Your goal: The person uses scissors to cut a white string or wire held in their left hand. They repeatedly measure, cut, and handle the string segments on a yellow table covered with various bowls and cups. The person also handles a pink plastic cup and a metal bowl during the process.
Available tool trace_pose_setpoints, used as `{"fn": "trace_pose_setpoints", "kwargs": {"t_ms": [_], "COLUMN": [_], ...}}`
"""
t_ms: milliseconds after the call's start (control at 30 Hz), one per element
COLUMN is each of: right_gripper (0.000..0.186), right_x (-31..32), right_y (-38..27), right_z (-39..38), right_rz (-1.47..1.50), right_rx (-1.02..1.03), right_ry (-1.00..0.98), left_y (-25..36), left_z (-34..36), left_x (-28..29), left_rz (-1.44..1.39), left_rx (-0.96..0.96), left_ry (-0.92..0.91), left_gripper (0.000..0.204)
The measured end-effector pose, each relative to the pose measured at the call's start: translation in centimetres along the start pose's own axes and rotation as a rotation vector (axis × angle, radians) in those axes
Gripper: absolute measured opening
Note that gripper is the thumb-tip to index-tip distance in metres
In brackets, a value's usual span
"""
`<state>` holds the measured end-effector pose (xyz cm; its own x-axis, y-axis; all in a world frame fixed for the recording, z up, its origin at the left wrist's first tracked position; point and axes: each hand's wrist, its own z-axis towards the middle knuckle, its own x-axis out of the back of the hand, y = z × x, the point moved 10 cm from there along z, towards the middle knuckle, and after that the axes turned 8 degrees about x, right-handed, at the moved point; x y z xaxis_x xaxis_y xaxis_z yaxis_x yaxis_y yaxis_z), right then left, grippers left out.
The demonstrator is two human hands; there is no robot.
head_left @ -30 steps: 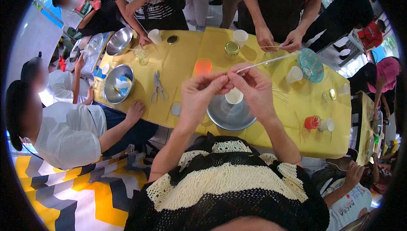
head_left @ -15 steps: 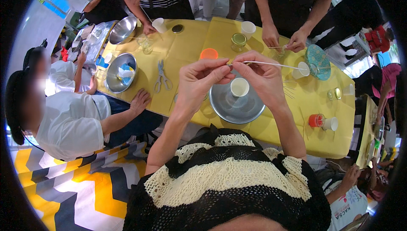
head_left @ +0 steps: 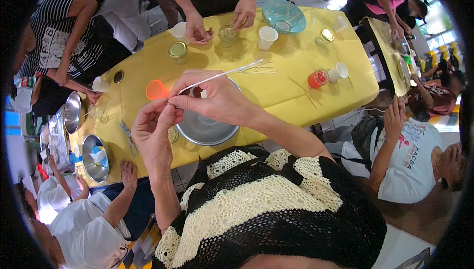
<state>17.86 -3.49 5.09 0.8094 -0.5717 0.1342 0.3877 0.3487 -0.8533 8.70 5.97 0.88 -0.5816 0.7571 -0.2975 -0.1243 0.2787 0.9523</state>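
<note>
A stiff white string (head_left: pixel 222 75) is pinched at its near end between the thumb and fingers of my right hand (head_left: pixel 217 100). It slants up to the right over the table. My left hand (head_left: pixel 157 128) is closed too, its fingertips meeting the right ones at that end of the string; any small piece between them is hidden. Below my hands stands a metal bowl (head_left: pixel 210 134), partly covered by my right hand. An orange cup (head_left: pixel 156 90) sits just beyond my left fingers.
On the yellow-covered table (head_left: pixel 296 101) are thin sticks (head_left: pixel 305 91), a lidded jar (head_left: pixel 177 52), white cups (head_left: pixel 267 37), a red-filled jar (head_left: pixel 317 78), a teal bowl (head_left: pixel 284 16), scissors (head_left: pixel 129 138) and another metal bowl (head_left: pixel 95 158). Across it, another person's hands (head_left: pixel 198 28) handle a glass jar.
The view has swung to the right, so the table appears turned. My hands stay together at the string's end, now nearer the orange cup, and the string points more upward.
</note>
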Motion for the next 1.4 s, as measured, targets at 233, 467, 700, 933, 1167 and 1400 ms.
{"fn": "trace_pose_setpoints", "kwargs": {"t_ms": [233,467,700,933,1167,1400], "right_gripper": [0.013,0.008,0.006,0.019,0.028,0.020], "right_x": [0.1,-0.2,-1.4,-2.3,7.4,-5.0], "right_y": [0.0,-0.5,-0.2,0.9,-7.3,-5.0], "right_z": [-0.4,-0.4,-0.3,1.0,1.8,0.7], "right_rz": [0.034,-0.022,0.096,0.438,0.032,-0.451], "right_rx": [-0.116,0.027,-0.059,-0.254,0.403,0.377], "right_ry": [0.008,0.017,-0.035,-0.008,0.683,-0.159], "left_y": [-0.4,0.2,-0.1,2.5,5.4,2.1], "left_z": [-0.2,-1.0,-1.5,-0.1,-0.9,-1.8], "left_x": [-0.3,-0.3,0.3,-0.2,3.7,2.0], "left_rz": [-0.025,-0.001,0.017,-0.119,0.061,0.066], "left_rx": [0.026,-0.014,0.026,0.075,-0.054,0.058], "left_ry": [-0.054,-0.011,-0.062,-0.267,-0.104,-0.154], "left_gripper": [0.017,0.017,0.011,0.011,0.010,0.009]}}
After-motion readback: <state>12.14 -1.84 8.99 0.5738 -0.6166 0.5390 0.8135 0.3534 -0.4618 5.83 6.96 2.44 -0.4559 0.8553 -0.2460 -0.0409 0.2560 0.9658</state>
